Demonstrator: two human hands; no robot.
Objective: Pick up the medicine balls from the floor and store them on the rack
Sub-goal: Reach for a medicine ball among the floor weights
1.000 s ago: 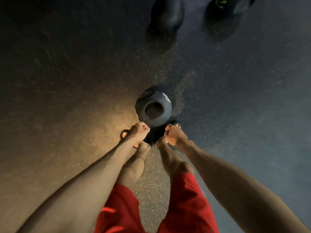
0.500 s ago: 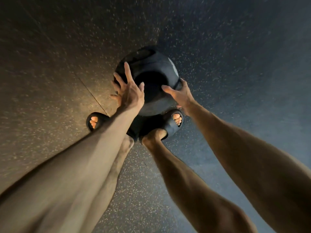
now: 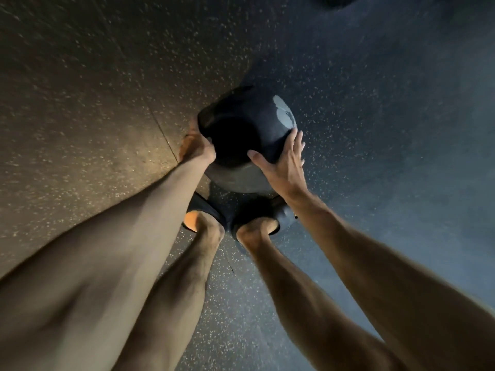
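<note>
A dark, dented medicine ball (image 3: 245,137) with a pale worn patch sits low over the speckled rubber floor, just ahead of my feet. My left hand (image 3: 197,147) cups its left side, fingers wrapped under and mostly hidden behind the ball. My right hand (image 3: 284,163) presses flat against its right side, thumb on the front and fingers spread upward. Whether the ball touches the floor is hidden by its own bulk. No rack is in view.
My two feet in dark slides (image 3: 241,215) stand directly beneath the ball. The edge of another dark object (image 3: 334,0) shows at the top of the frame. A floor-mat seam (image 3: 163,135) runs diagonally on the left.
Both hands went from reaching toward the ball to gripping its two sides. The ball now sits farther right and lower in view, and I am bent closer to it.
</note>
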